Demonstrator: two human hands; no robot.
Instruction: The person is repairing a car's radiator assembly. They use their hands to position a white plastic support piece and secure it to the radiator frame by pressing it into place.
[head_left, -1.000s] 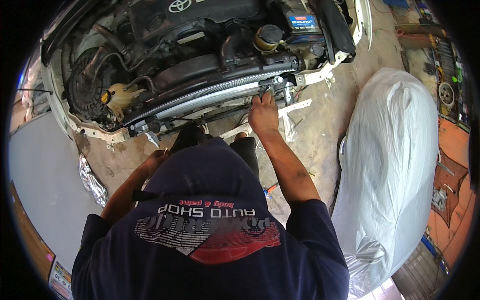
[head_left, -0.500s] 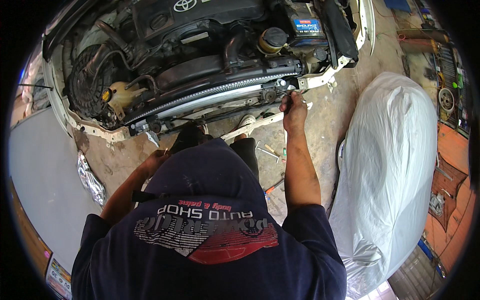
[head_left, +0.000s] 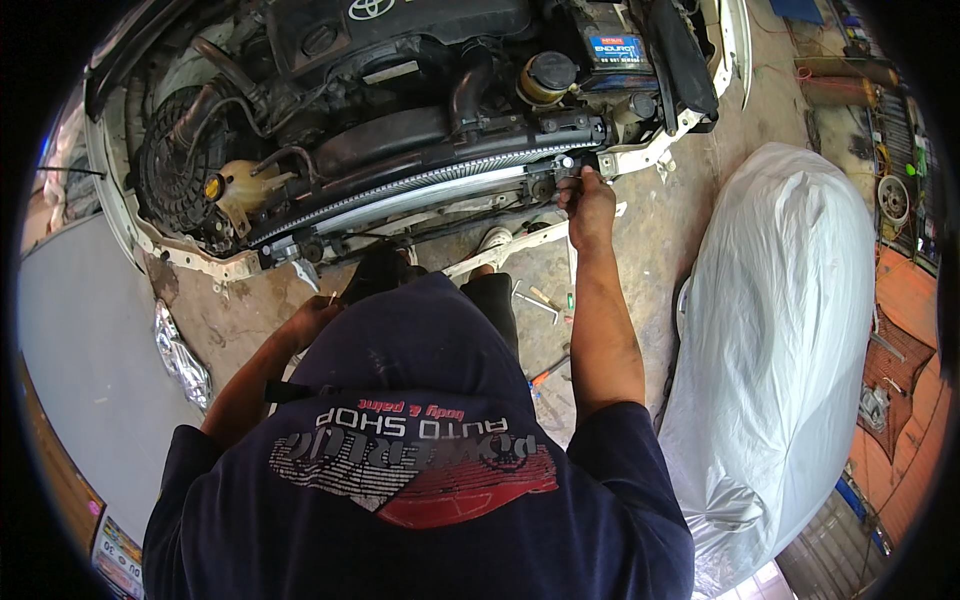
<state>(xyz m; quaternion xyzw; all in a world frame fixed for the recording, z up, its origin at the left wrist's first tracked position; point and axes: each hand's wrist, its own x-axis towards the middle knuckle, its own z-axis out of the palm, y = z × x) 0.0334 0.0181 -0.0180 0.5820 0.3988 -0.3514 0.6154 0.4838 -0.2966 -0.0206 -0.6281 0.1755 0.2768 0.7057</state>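
- Head view: radiator (head_left: 420, 190) lies crosswise, ahead of the engine cover (head_left: 420, 40).
- Right hand (head_left: 592, 205): fingers partly curled at the radiator's right end; whether an item is gripped cannot be determined.
- Left hand (head_left: 314, 321): beside the dark shirt (head_left: 440, 330), partly hidden; opening and grip cannot be determined.

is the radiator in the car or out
In: the silvery finned radiator sits across the car's front, ahead of the engine, right hand near its right end. Whether it's fastened, I can't tell.
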